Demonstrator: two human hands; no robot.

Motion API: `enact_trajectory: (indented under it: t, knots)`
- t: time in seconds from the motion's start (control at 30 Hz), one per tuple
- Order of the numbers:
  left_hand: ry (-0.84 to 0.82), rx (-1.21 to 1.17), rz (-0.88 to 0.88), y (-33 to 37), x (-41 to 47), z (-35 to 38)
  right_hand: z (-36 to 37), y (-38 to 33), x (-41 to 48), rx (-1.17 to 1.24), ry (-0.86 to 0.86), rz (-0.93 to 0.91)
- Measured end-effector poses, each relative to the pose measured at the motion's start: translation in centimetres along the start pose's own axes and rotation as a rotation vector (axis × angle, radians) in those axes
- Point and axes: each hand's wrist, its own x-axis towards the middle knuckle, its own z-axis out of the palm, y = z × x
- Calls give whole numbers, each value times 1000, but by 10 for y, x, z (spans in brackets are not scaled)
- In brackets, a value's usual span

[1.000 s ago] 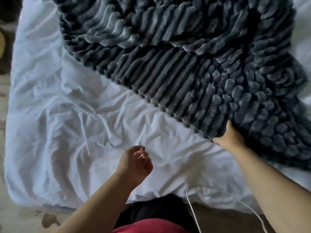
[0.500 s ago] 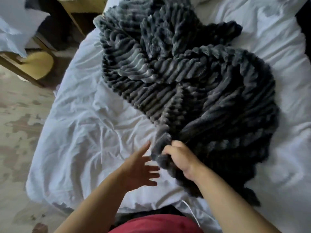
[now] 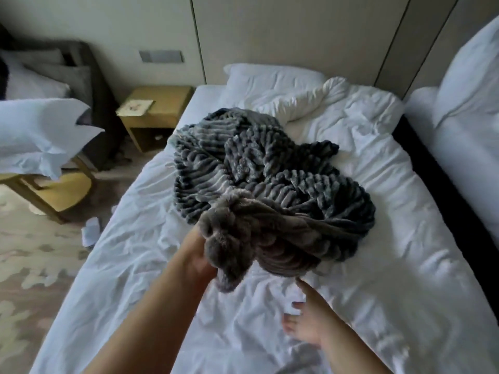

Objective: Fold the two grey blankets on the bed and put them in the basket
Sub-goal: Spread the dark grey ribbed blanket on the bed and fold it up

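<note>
A grey ribbed plush blanket (image 3: 259,171) lies in a crumpled heap in the middle of the white bed (image 3: 140,238). I cannot tell whether the heap is one blanket or two. My left hand (image 3: 195,259) holds a bunched end of it, lifted off the sheet near the foot of the bed; its fingers are hidden behind the fabric. My right hand (image 3: 310,319) hovers over the sheet just right of that bunch, fingers spread, holding nothing. No basket is in view.
A pillow (image 3: 270,79) and a rumpled white duvet (image 3: 329,101) lie at the head. A wooden nightstand (image 3: 154,114) stands left of the bed, a chair with white linen (image 3: 40,136) further left. A second bed (image 3: 459,136) stands to the right.
The bunched blanket end passed from my right hand to my left hand. My right hand let go and dropped back. The view tilted up and now shows the room.
</note>
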Motion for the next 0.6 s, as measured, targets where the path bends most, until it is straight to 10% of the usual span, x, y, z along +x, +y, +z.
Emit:
enact_trajectory:
  t: [0.2,0.4,0.6]
  knots:
    - [-246,77,-6,71,-15,53,56,-48,-65,764,-399,-449]
    - [-149,-85,311,115,6,22,77,-82,-158,635,-551,-833]
    - [-70,-551,0,44,43,-47,98,-47,-148,495,-505,-767]
